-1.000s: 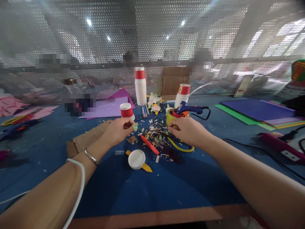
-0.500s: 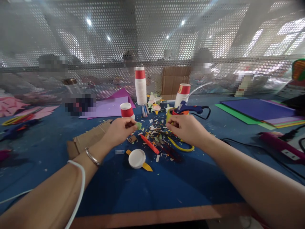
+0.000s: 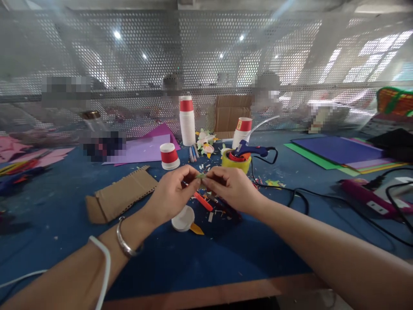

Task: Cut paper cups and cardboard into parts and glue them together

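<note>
One small green piece [image 3: 200,175], perhaps paper, sits at the centre of the clock used here, between the left hand [image 3: 174,191] and the right hand [image 3: 235,189]; twelve o'clock points away from the person. Each hand's grip is pinched on it, thumb against fingers, and the tips nearly meet, hiding most of it. Pulling unevenly from nine and three o'clock could tear or crease something this small. Should either pinch slip, it would probably drop among the paper scraps [image 3: 219,212] strewn below on the counter [image 3: 241,262], and be hard to pick out again.

At two o'clock a glue gun [image 3: 253,148] appears propped on a yellow tape roll [image 3: 237,165]; a bump from the right hand might tip it, and if the tool is hot, which cannot be told, burn skin. Its black cord [image 3: 298,190] loops towards three o'clock, near the right forearm, where a sweep could drag it. At ten o'clock a red-and-white cup [image 3: 169,157] stands upright, near enough to be knocked by a careless left knuckle. The red marker [image 3: 204,201] at six o'clock and the white disc [image 3: 183,218] at seven could be shoved aside if the wrists dip.
</note>
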{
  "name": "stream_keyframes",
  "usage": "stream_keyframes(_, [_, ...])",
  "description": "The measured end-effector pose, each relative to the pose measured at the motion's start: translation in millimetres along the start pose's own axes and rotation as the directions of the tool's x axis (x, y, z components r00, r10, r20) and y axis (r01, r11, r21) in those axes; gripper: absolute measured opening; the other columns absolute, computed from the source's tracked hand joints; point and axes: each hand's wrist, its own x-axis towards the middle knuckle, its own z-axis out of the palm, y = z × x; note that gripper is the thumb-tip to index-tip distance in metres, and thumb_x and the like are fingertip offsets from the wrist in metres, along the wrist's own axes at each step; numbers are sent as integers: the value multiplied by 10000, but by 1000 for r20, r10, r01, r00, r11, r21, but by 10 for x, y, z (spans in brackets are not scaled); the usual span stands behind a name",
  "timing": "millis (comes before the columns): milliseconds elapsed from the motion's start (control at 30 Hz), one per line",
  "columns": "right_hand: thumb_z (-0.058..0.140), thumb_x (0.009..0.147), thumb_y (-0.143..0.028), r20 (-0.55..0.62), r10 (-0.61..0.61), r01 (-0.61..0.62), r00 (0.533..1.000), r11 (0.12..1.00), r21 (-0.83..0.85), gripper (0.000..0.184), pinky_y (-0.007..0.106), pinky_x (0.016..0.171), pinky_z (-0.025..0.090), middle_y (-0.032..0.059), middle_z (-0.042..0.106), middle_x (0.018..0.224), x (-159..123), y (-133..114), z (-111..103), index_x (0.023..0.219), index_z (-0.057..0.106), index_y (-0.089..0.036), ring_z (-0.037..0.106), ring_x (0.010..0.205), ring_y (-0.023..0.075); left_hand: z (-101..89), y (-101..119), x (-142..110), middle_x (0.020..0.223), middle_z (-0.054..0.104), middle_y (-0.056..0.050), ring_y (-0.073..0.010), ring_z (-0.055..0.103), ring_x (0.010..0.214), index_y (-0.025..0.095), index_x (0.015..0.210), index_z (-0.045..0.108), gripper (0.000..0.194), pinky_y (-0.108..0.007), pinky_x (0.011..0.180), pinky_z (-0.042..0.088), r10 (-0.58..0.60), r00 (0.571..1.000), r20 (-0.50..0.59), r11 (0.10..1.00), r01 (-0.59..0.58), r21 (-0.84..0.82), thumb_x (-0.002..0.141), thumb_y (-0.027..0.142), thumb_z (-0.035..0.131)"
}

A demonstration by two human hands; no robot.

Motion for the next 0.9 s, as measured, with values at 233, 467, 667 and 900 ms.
stream_keyframes(233, [579, 921, -409, 105, -2, -8, 994, 996, 91, 293, 242, 545, 365, -23, 570, 628, -32, -70, -59, 735, 594, -182, 476, 568, 101, -133, 13, -18, 802, 619, -19, -158, 578, 751, 192, 807, 621, 175, -297, 684, 496, -197, 943, 268, 887, 288, -361, 792, 364, 647])
stream_keyframes(467, [543, 919, -311, 124, 57, -53, 991, 998, -40, 229, 246, 571, 380, -19, 592, 635, 7, -2, -53, 733, 587, -184, 507, 590, 113, -108, -33, 42, 789, 660, -10, -143, 573, 705, 196, 907, 686, 209, -261, 611, 462, -135, 981, 142, 974, 158, -161, 834, 388, 648])
stream_keyframes(667, [521, 930, -344, 118, 109, -104, 987, 993, -50, 226, 250, 590, 423, -5, 639, 683, 0, 29, -52, 802, 620, -186, 573, 603, 123, -112, -151, 75, 743, 678, -23, -137, 588, 648, 170, 883, 682, 189, -270, 592, 471, -140, 987, 74, 983, 148, -106, 822, 348, 667])
stream_keyframes(900, [529, 917, -330, 20, 71, -67, 997, 983, -169, 214, 265, 595, 432, 9, 657, 689, 13, 167, -129, 814, 649, -187, 587, 616, 139, -198, -387, 148, 745, 717, -54, -164, 657, 673, 161, 844, 675, 176, -285, 617, 489, -124, 992, -6, 986, 124, 109, 851, 328, 623])
